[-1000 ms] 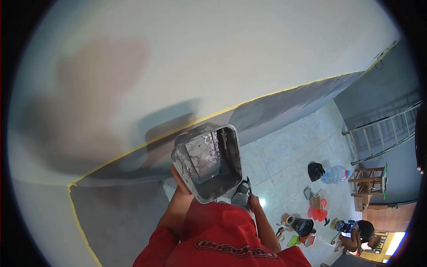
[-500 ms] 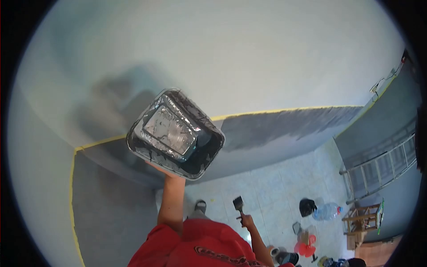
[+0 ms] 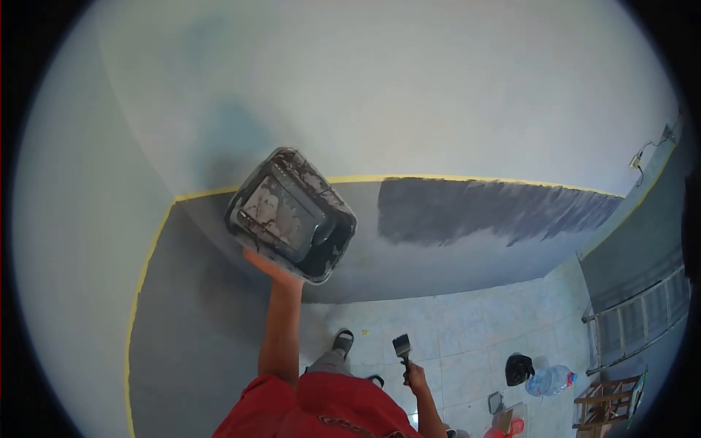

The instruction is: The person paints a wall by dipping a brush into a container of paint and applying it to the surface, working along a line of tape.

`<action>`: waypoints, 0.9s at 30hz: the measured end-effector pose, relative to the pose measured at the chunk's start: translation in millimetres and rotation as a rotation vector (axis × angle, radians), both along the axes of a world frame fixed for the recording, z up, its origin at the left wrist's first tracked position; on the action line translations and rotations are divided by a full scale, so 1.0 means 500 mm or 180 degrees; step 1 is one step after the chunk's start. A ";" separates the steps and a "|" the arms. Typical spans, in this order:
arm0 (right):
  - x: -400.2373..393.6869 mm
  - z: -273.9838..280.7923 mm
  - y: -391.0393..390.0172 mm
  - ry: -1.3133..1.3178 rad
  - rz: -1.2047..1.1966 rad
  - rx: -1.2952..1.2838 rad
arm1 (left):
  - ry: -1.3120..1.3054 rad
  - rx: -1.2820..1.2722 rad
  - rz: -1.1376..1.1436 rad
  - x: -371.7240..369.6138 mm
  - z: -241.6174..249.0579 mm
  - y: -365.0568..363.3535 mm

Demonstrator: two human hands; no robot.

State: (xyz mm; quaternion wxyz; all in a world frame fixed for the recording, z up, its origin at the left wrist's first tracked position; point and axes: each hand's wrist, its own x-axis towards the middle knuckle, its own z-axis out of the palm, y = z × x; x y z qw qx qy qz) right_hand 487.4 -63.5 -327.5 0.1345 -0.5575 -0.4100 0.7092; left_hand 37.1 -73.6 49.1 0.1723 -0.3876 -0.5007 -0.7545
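Two hands are busy here, well apart from one another. The left hand [image 3: 269, 264] is raised on a straight arm and supports a paint tray [image 3: 290, 214] from below, palm against its underside; only the edge of the hand shows beneath the tray's lower rim, so how the fingers are set cannot be told. The tray is tilted, its open side turned toward the camera, and its inside is smeared with dark grey paint over a shiny lining. It hangs in front of the corner where the two walls meet, just below the yellow masking tape [image 3: 453, 177] that runs along the top of the grey-painted band.

The right hand [image 3: 416, 376] is low, down beside the person's hip, and is closed around the handle of a paintbrush [image 3: 402, 347] whose bristles point upward. The brush is over the tiled floor [image 3: 467, 328], clear of the wall.

To the right of the tray a darker, streaky patch of paint [image 3: 496, 212] lies on the grey wall just under the tape. The person wears a red shirt [image 3: 321, 412], and one sandalled foot [image 3: 342, 341] shows on the tiles below. Farther right on the floor sit a black bag [image 3: 519, 369] and a clear water bottle [image 3: 551, 380] just beside it, with a ladder [image 3: 642, 321] leaning along the right-hand wall and a wooden stool [image 3: 602, 409] near it.
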 end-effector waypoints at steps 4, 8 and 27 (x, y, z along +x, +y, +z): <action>-0.030 0.066 0.032 0.0487 -0.0024 -0.0024 | -0.2385 0.0803 -0.1731 0.139 0.153 -0.013; -0.076 0.162 0.065 0.0681 -0.0056 0.0286 | -0.2703 0.0683 -0.2083 0.160 0.138 -0.060; -0.296 0.817 0.119 0.0850 0.1387 0.2904 | -0.3494 -0.0373 -0.1996 0.031 -0.040 -0.093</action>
